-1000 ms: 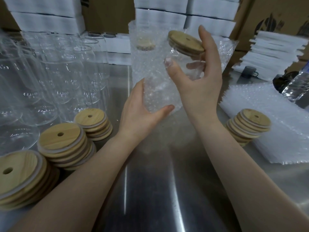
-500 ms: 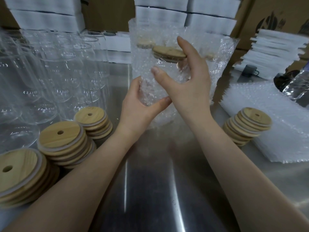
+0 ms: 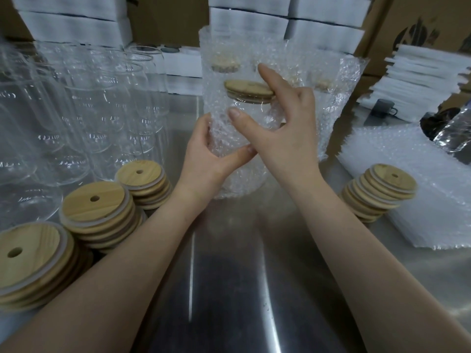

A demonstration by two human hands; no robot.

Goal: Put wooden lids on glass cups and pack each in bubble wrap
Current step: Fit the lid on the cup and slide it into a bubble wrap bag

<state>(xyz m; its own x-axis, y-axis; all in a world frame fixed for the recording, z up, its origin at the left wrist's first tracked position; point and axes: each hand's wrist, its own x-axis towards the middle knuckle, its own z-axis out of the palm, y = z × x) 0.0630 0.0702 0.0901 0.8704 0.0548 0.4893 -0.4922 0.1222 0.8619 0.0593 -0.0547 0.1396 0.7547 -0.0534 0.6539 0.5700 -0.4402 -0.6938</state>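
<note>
Two grips met over the table (image 3: 229, 276): the left grip (image 3: 206, 161) clasped the bubble wrap pouch (image 3: 229, 182) by its lower part, while the right grip (image 3: 285, 133) held the glass cup (image 3: 254, 115), wooden lid (image 3: 248, 89) on top, partly down inside that pouch.

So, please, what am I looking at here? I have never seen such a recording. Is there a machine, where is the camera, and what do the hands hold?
No machine: these are a person's two bare hands, filmed by a camera worn on the head, looking down. The right hand grips a glass cup closed with a wooden lid; the left hand holds a bubble wrap bag around its lower part. On the metal table stand empty glass cups, stacks of wooden lids and a pile of bubble wrap.
</note>
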